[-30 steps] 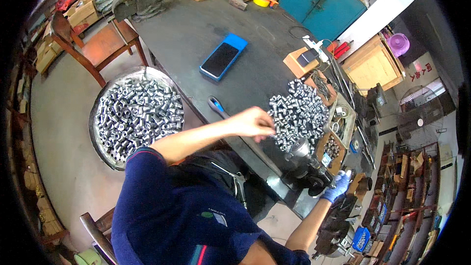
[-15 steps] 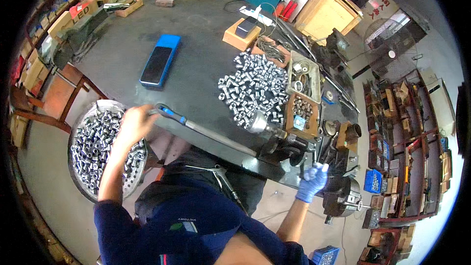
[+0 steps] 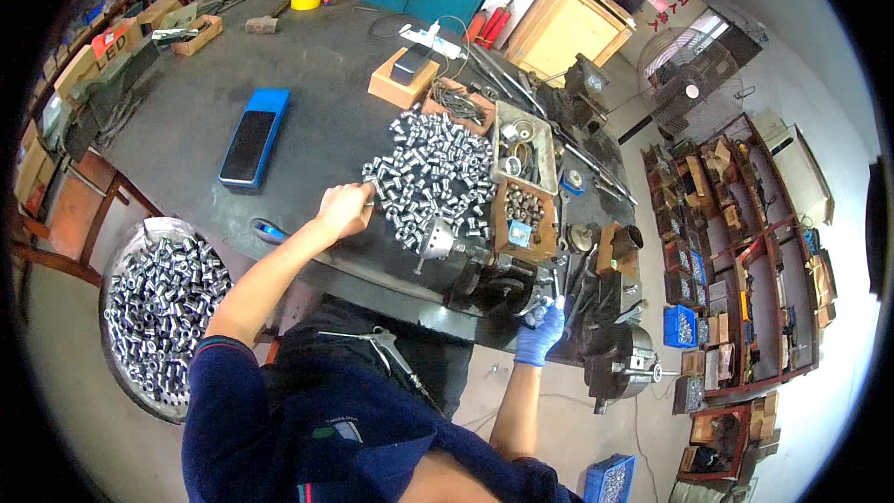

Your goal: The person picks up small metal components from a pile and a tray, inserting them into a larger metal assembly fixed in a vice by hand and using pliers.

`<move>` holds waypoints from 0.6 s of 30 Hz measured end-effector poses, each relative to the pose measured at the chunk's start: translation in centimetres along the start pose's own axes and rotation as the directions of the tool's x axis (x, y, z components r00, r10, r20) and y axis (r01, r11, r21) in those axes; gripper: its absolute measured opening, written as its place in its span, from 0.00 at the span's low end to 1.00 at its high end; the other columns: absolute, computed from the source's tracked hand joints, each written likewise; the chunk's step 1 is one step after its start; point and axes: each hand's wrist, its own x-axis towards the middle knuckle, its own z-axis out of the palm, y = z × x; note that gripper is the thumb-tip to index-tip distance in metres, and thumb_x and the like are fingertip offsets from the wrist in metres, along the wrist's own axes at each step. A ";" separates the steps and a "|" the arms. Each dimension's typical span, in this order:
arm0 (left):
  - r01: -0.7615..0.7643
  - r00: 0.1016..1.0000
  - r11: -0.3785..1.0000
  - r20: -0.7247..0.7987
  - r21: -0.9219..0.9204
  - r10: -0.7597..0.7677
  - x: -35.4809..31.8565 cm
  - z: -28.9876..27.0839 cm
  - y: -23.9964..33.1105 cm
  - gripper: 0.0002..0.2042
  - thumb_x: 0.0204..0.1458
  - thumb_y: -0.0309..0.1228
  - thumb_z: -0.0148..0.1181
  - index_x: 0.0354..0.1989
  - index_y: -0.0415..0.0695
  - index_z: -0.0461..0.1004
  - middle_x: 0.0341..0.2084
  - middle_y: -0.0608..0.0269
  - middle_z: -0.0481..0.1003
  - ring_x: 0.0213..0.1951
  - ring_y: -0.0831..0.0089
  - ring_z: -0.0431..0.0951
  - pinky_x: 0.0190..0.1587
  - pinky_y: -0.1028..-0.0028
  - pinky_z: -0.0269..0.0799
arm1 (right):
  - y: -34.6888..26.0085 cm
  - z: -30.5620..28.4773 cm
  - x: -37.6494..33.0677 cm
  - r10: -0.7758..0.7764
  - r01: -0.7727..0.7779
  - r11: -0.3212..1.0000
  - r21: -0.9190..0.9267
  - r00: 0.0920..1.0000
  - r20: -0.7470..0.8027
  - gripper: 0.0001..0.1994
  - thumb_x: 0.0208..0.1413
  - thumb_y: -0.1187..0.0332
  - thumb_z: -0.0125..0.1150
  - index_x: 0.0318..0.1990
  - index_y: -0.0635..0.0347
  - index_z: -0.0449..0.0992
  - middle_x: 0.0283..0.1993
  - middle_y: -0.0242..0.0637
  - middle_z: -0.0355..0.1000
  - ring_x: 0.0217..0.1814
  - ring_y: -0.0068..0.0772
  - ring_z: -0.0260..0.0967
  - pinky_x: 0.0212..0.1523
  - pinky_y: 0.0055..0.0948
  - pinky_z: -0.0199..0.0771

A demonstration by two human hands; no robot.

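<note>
Metal sleeves heaped, left hand outstretched touching, right hand low

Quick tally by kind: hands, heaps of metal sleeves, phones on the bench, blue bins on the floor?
Hands: 2, bare left hand, gloved right hand
Heaps of metal sleeves: 2, bench pile, floor tub
Phones: 1
Blue bins: 2
Total: 7
</note>
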 end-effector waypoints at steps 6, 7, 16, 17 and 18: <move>-0.210 0.959 0.952 0.236 0.223 0.156 -0.3 -1.7 0.1 0.08 0.38 0.31 0.55 0.26 0.42 0.72 0.22 0.50 0.74 0.29 0.55 0.76 0.32 0.59 0.70 | 0.0 -0.3 -0.1 0.047 -0.051 0.997 0.049 0.997 0.066 0.16 0.54 0.57 0.52 0.26 0.62 0.71 0.14 0.27 0.60 0.12 0.17 0.54 0.11 0.15 0.52; -0.229 0.955 0.947 0.243 0.225 0.173 -0.3 -2.0 0.0 0.07 0.38 0.31 0.56 0.25 0.42 0.72 0.21 0.50 0.74 0.28 0.55 0.76 0.31 0.59 0.70 | -0.1 -0.5 0.0 0.060 -0.068 0.995 0.071 0.992 0.106 0.15 0.54 0.58 0.54 0.26 0.62 0.71 0.14 0.28 0.60 0.12 0.17 0.54 0.11 0.15 0.53; -0.080 0.993 0.973 0.065 -0.216 0.096 -3.7 -2.2 -0.5 0.05 0.38 0.28 0.57 0.23 0.40 0.70 0.17 0.55 0.72 0.22 0.62 0.74 0.28 0.65 0.69 | 0.0 -0.1 0.4 0.081 -0.081 0.996 0.023 0.997 0.016 0.18 0.56 0.53 0.49 0.26 0.59 0.69 0.12 0.24 0.57 0.10 0.16 0.49 0.10 0.14 0.49; -0.030 0.997 0.928 0.057 -0.371 0.055 -3.7 -2.4 -0.1 0.06 0.39 0.27 0.58 0.24 0.40 0.69 0.16 0.58 0.71 0.21 0.66 0.73 0.26 0.68 0.69 | -0.2 -0.1 0.3 0.092 -0.092 0.995 0.030 0.996 0.002 0.18 0.56 0.53 0.49 0.25 0.59 0.69 0.12 0.24 0.57 0.09 0.16 0.49 0.09 0.14 0.49; 0.328 0.935 0.500 0.352 -0.802 -0.048 -3.4 -3.7 1.2 0.06 0.41 0.22 0.57 0.27 0.39 0.68 0.18 0.64 0.71 0.22 0.76 0.72 0.25 0.77 0.67 | -0.2 -0.1 0.2 0.105 -0.104 0.994 0.040 0.994 -0.014 0.18 0.56 0.53 0.49 0.25 0.59 0.69 0.12 0.24 0.57 0.09 0.16 0.49 0.09 0.14 0.48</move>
